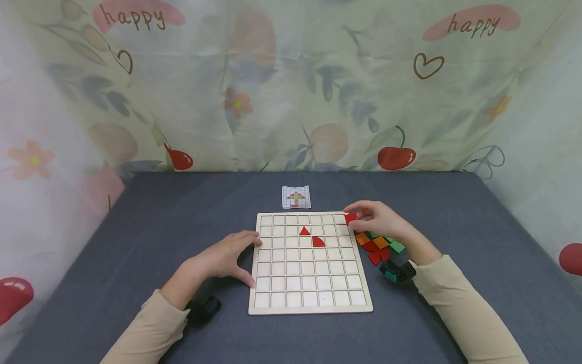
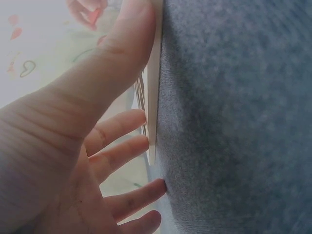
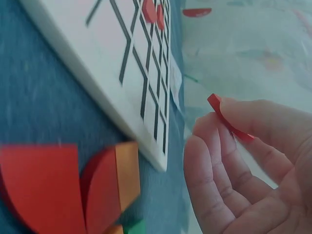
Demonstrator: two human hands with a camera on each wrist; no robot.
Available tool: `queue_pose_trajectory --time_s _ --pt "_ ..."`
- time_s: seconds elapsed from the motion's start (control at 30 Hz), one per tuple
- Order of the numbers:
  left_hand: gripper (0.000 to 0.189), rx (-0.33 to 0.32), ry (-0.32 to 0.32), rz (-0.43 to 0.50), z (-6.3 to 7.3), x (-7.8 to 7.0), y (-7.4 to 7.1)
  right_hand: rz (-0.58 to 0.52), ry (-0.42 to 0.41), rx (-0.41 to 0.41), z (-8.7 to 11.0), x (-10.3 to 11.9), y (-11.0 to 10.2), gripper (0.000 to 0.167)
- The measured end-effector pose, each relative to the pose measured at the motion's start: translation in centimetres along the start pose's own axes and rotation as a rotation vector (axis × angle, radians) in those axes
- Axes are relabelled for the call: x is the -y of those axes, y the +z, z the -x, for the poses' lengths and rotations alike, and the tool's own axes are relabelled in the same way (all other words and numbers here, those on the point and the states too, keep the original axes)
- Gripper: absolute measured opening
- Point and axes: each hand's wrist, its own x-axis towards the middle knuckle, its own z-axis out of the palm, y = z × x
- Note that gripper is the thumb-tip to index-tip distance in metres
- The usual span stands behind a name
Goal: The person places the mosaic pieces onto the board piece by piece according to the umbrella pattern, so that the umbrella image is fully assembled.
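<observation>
My right hand (image 1: 379, 218) pinches a flat red tile (image 1: 349, 218) between thumb and fingers, above the far right corner of a wooden grid board (image 1: 310, 310). In the right wrist view the red tile (image 3: 228, 119) is seen nearly edge-on, its full shape unclear. My left hand (image 1: 226, 255) rests along the board's left edge, thumb and fingers spread and fairly straight. On the board lie a red triangle (image 1: 304, 231) and a red quarter-circle (image 1: 318, 241), each in its own cell.
Loose red, orange and green pieces (image 1: 380, 242) lie beside the board's right edge, under the right forearm. A small card (image 1: 296, 197) with a coloured grid picture lies behind the board. A dark cloth covers the table (image 1: 218, 333); a patterned curtain (image 1: 291, 101) hangs behind.
</observation>
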Motion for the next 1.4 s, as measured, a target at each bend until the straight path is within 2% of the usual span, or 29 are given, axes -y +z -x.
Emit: queue_pose_trajectory --time_s 0.5,0.73,0.93,1.1,1.4 --pt "0.087 -0.006 0.005 -0.003 0.0 0.1 0.0 0.053 -0.143 0.071 0.0 1.0 2.1 0.027" --pt "0.087 -0.008 0.010 -0.001 0.0 0.1 0.0 0.102 -0.148 0.125 0.4 1.1 2.6 0.033" --pt "0.087 -0.005 0.012 0.008 0.1 0.0 0.0 0.084 -0.147 0.186 0.6 0.9 2.9 0.023" --pt "0.086 -0.019 0.043 -0.015 0.1 0.3 0.0 0.097 -0.155 0.226 0.7 0.7 3.2 0.017" --pt "0.086 -0.031 0.059 -0.027 0.0 0.5 0.0 0.154 -0.172 0.210 0.7 0.7 3.6 0.014"
